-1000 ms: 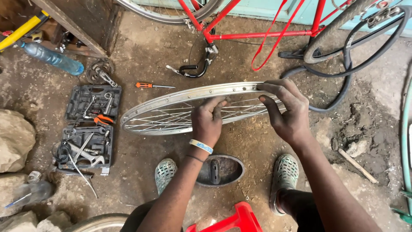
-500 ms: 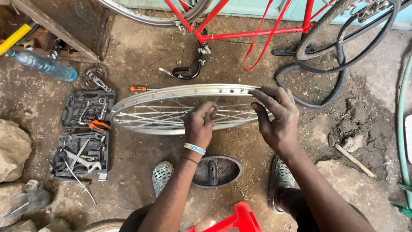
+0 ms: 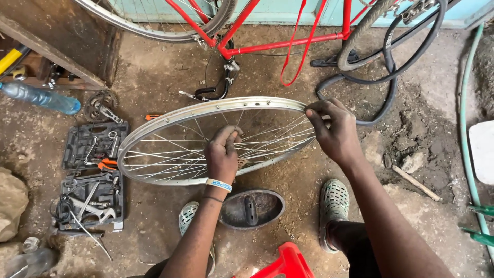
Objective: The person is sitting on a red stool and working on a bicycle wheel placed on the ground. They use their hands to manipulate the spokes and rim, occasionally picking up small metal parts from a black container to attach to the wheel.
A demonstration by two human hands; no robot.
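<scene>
Right now the person is holding a bare spoked bicycle wheel [image 3: 170, 135] flat above the dirt floor [image 3: 154, 82], just in front of their knees. Their left hand [image 3: 222, 154] is reaching into the middle of the wheel, with the fingers curled closed around the hub and spokes. Their right hand [image 3: 335, 131] is pinching the rim at its right end, thumb and fingers closing on the metal edge.

Under the wheel a dark oval pan [image 3: 252, 208] is lying on the ground between two feet in green clogs [image 3: 334, 203]. To the left an open black tool case [image 3: 92, 177] is lying with wrenches and pliers showing, and a blue plastic bottle [image 3: 41, 98] is resting near it. Behind the wheel a red bicycle frame [image 3: 288, 44] is standing, with a black tyre [image 3: 386, 77] lying beside it. A red plastic stool [image 3: 283, 262] is showing at the bottom edge.
</scene>
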